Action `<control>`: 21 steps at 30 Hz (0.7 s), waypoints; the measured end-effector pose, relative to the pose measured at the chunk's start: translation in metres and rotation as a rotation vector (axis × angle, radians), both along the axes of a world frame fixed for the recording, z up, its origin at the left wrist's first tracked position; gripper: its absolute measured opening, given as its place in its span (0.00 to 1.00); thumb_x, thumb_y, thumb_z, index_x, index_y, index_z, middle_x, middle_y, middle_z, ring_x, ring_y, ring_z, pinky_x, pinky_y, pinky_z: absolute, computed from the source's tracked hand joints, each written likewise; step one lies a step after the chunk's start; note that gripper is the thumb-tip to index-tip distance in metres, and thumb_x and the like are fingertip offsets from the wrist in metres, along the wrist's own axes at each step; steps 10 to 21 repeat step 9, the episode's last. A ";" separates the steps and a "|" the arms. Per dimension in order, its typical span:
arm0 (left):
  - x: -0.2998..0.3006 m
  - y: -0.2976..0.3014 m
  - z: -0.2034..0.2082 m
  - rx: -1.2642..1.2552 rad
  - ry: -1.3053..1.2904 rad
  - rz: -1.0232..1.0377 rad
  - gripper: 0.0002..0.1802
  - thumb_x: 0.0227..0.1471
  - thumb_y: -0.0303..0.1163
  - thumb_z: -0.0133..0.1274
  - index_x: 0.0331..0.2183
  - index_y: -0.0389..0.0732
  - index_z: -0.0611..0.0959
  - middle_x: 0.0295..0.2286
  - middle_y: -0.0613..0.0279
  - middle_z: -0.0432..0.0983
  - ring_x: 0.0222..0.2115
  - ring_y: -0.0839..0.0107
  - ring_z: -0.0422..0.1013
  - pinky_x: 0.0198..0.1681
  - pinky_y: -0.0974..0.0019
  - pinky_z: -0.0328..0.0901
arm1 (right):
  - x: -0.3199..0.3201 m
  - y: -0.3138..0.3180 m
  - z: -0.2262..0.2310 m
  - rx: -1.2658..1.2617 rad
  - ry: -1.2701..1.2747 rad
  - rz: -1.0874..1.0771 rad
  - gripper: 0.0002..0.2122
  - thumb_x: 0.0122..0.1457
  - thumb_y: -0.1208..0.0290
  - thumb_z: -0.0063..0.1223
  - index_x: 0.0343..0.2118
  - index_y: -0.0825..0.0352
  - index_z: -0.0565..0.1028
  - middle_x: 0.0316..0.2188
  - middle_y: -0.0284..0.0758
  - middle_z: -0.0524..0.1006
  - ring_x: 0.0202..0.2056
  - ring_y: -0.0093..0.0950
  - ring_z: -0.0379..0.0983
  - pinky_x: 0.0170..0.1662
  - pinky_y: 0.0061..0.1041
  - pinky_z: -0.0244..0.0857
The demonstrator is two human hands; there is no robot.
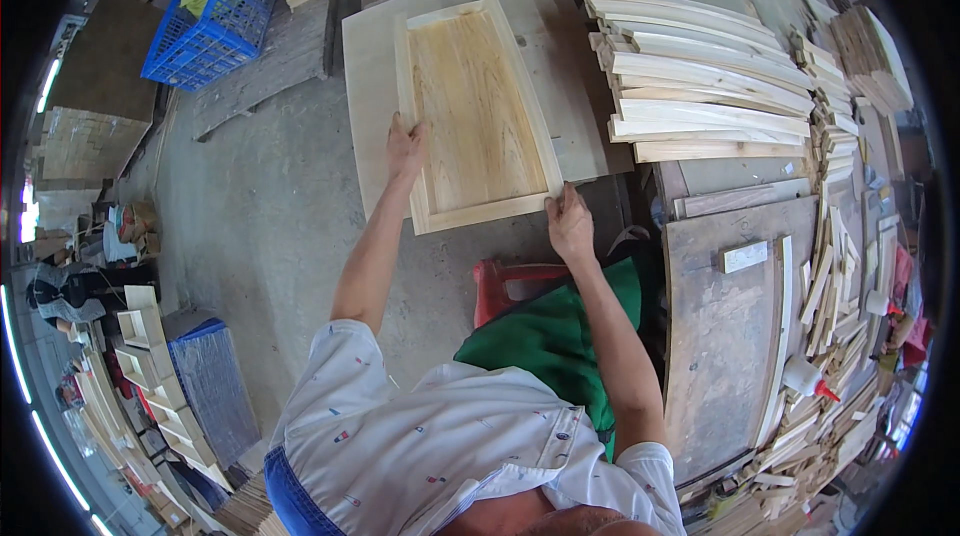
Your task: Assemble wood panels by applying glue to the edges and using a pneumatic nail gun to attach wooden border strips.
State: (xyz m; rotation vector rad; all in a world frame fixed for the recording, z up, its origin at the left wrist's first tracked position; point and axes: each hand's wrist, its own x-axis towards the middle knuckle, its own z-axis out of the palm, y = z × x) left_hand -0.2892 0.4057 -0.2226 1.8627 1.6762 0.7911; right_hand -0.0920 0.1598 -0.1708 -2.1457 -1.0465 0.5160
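Note:
A shallow wooden tray (480,106) with a pale raised frame and a grained base is held between my two hands. My left hand (405,146) grips its left side, fingers closed over the rim. At the near right corner, my right hand (570,221) pinches the frame. The far part of the tray lies over a light wooden board (370,66), while its near end juts out past that board's edge above the floor. Whether the tray's underside touches the board I cannot tell.
Stacked wooden strips (710,86) lie to the right. Nearer stands a worn work board (715,326) beside a glue bottle (805,376) and scattered offcuts. A blue plastic crate (215,16) sits at the far left. A red stool (490,291) is close to my green apron (545,341).

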 end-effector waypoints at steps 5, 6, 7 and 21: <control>0.008 -0.014 0.023 -0.187 -0.049 -0.076 0.35 0.52 0.42 0.52 0.56 0.32 0.64 0.41 0.36 0.73 0.42 0.45 0.72 0.46 0.53 0.66 | -0.001 -0.013 -0.023 0.076 0.155 -0.090 0.22 0.59 0.72 0.49 0.53 0.79 0.64 0.41 0.58 0.73 0.42 0.52 0.72 0.45 0.42 0.67; 0.009 -0.012 0.025 -0.229 -0.022 -0.078 0.36 0.52 0.42 0.51 0.56 0.32 0.63 0.41 0.36 0.73 0.43 0.46 0.72 0.47 0.52 0.66 | -0.002 -0.012 -0.021 0.073 0.158 -0.101 0.22 0.59 0.72 0.49 0.53 0.79 0.64 0.41 0.58 0.73 0.42 0.52 0.72 0.45 0.42 0.67; 0.008 -0.009 0.022 -0.234 -0.017 -0.091 0.36 0.52 0.42 0.51 0.56 0.32 0.63 0.41 0.36 0.73 0.43 0.46 0.72 0.47 0.52 0.66 | -0.003 -0.010 -0.020 0.073 0.178 -0.103 0.21 0.59 0.72 0.48 0.54 0.78 0.64 0.43 0.58 0.72 0.45 0.52 0.71 0.47 0.41 0.66; 0.003 0.003 0.011 -0.191 0.081 -0.122 0.37 0.52 0.44 0.50 0.59 0.35 0.61 0.47 0.36 0.71 0.47 0.51 0.71 0.48 0.53 0.66 | -0.004 -0.004 -0.006 0.011 0.336 -0.135 0.23 0.60 0.71 0.49 0.57 0.71 0.62 0.49 0.55 0.71 0.49 0.52 0.68 0.51 0.40 0.64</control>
